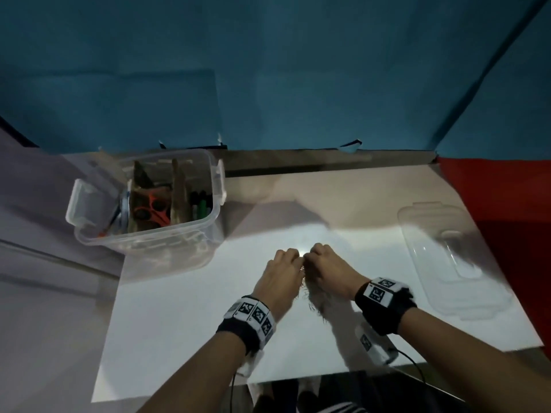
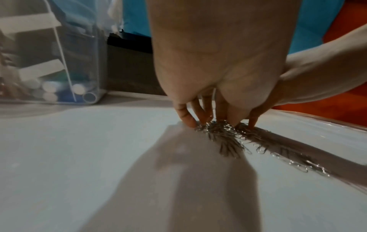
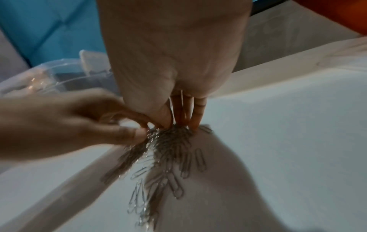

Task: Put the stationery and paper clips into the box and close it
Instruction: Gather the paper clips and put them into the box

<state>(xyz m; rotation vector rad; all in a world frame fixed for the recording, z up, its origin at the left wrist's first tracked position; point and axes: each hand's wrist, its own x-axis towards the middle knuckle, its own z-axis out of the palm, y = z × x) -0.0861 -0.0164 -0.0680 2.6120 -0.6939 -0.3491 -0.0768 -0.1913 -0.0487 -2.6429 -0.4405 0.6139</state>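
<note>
A pile of silver paper clips [image 3: 170, 150] lies on the white sheet [image 1: 185, 308] in the middle of the table. My left hand [image 1: 290, 259] and right hand [image 1: 320, 254] meet over it, knuckles almost touching. In the left wrist view my left hand [image 2: 210, 122] has its fingertips curled down into the paper clips [image 2: 222, 133]. In the right wrist view my right hand [image 3: 180, 124] pinches the top of the pile, with my left hand [image 3: 137, 133] pinching clips beside it. The clear plastic box [image 1: 179, 239] stands open at the left and holds red scissors [image 1: 152, 208] and markers [image 1: 201, 204].
The box's clear lid [image 1: 447, 263] lies flat at the right of the sheet, partly over a red cloth [image 1: 501, 204]. A blue backdrop [image 1: 268, 70] rises behind the table. Loose clips trail toward me from the pile.
</note>
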